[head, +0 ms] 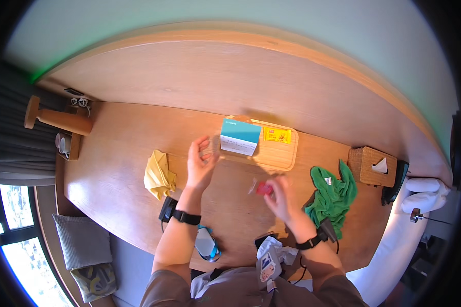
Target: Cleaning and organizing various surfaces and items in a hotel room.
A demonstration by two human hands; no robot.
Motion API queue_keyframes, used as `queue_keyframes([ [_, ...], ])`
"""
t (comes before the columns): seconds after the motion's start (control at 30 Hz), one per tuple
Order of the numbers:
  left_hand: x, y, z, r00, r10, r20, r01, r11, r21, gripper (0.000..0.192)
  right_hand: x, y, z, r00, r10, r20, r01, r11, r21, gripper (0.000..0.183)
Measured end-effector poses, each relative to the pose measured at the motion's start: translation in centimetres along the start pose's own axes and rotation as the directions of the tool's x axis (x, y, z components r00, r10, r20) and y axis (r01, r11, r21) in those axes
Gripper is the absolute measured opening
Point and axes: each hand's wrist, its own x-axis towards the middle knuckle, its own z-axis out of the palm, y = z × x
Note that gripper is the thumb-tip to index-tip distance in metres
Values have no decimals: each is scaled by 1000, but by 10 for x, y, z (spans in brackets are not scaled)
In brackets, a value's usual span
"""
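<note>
My right hand (282, 197) holds a small red packet (264, 188) with a clear end between thumb and fingers, above the wooden table. My left hand (200, 163) is raised with its fingers curled apart and nothing in it, just left of a teal and white box (240, 136). That box stands on the left part of a light wooden tray (276, 158), partly hiding a round brownish thing behind it. A yellow snack packet (277, 135) lies at the tray's back right. To the left of my left arm is a crumpled yellow cloth (159, 174); a green cloth (332, 192) lies right of my right hand.
A woven tissue box (372, 167) stands at the right, beside a dark telephone. Near my body are a blue-strapped case (206, 243), a dark phone (265, 240) and crumpled white tissue (286, 253). A wooden lamp-like object (63, 121) stands far left. The wall panel borders the back edge.
</note>
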Motion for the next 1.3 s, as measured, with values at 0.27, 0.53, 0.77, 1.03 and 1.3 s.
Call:
queue_keyframes([
  [0.27,-77,9,-28,998,-45,40,36,979,202,43,55,31,-36,993,-24,-112,5,986,-164,59],
  [0.53,-203,31,-4,795,148,588,-410,846,341,64,-106,71,-61,845,396,-358,-531,555,-640,71],
  [0.77,-297,31,100,680,-5,733,-591,589,552,107,-118,39,-13,997,56,-58,-76,899,-432,76],
  [1.03,-303,9,112,815,-301,495,-327,466,822,95,-289,123,-119,870,374,-321,-491,607,-625,76],
  [1.3,-316,-13,116,729,-360,582,251,932,263,36,-501,204,-178,162,760,-629,-968,-2,-252,65],
])
